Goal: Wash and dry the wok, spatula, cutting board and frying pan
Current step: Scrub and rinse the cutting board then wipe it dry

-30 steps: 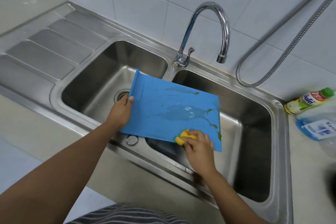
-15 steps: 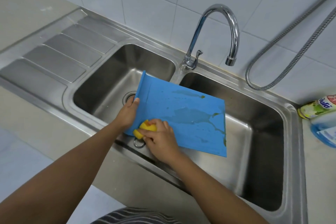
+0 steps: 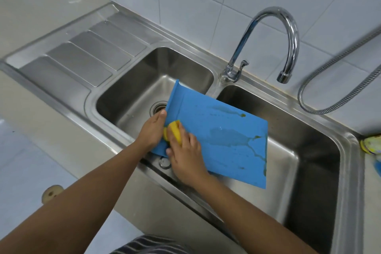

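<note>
Board: your blue board (image 3: pixel 222 136) hangs tilted over the sink (image 3: pixel 350 171). It crosses the divider between the two basins, with its raised left edge over the left basin (image 3: pixel 134 93) and its right corner over the right basin (image 3: pixel 299 150).
Left hand: your left hand (image 3: pixel 152 130) grips the board's left edge, thumb on the top face. The fingers wrap underneath, out of sight.
Right hand: your right hand (image 3: pixel 185 156) clasps a yellow sponge (image 3: pixel 175 133), fingers curled over it. It presses the sponge onto the near left part of the board, just beside your left thumb.
Board face: a wet patch sits in the middle, with green smears near the far edge and down the right edge.
Drain: the drain (image 3: pixel 159 107) shows in the left basin, just beyond your left hand.
Drainer: the ribbed steel drainer (image 3: pixel 82 60) lies left of the basins.
Tap: the curved chrome tap (image 3: pixel 288 33) stands behind the divider, spout over the right basin.
Hose: a metal hose (image 3: pixel 340 97) loops along the tiled wall on the right.
Bottle: a yellow-green bottle (image 3: pixel 371 144) lies on the counter, cut off by the right edge.
</note>
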Available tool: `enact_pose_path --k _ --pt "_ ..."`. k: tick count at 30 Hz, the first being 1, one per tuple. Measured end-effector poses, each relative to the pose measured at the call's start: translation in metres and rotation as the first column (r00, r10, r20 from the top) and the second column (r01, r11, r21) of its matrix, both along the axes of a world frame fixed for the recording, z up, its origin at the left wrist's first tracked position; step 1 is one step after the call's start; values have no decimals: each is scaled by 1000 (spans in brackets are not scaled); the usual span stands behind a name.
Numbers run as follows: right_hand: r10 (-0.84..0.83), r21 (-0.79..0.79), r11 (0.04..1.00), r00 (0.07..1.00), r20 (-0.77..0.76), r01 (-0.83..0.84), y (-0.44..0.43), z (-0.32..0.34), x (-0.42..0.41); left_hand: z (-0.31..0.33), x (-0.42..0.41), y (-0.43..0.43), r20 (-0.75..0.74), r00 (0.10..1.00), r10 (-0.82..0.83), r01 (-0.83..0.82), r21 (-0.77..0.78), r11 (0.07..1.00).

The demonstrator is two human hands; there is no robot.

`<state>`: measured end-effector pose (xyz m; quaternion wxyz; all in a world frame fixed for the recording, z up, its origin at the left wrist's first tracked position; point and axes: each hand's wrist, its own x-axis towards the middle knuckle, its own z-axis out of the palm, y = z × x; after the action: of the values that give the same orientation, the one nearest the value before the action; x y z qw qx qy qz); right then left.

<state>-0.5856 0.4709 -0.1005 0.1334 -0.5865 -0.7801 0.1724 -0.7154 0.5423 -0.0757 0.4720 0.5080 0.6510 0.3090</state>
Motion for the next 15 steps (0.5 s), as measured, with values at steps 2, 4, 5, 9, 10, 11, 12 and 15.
enact_pose_path --k 2,4,5,9,10,11,12,15 --pt "116 29 993 992 -55 -114 -24 -8 14 -2 -1 0 8 1000 9 -9 -26 1000" --pt "166 77 984 980 -107 -159 -26 -15 36 0 0 -2 -32 999 2 -3 -27 1000" --pt "173 99 982 978 -113 -163 -22 -17 46 1 1 -3 -70 998 -5 3 -26 1000" --pt "170 120 978 985 -3 -168 17 -13 52 3 4 -4 -164 986 -20 18 -12 1000" --pt "146 122 981 989 25 -148 32 -11 48 2 4 -3 -170 985 -21 20 -8 1000" --pt "111 112 987 993 43 -115 49 -6 44 1 4 -3 -173 985 -19 18 -3 1000" --pt "70 96 992 996 62 -76 69 -2 41 0 4 -2 -179 984 -12 13 3 1000" --pt "-65 48 997 988 141 59 126 7 42 0 4 -1 -237 972 -10 17 27 999"
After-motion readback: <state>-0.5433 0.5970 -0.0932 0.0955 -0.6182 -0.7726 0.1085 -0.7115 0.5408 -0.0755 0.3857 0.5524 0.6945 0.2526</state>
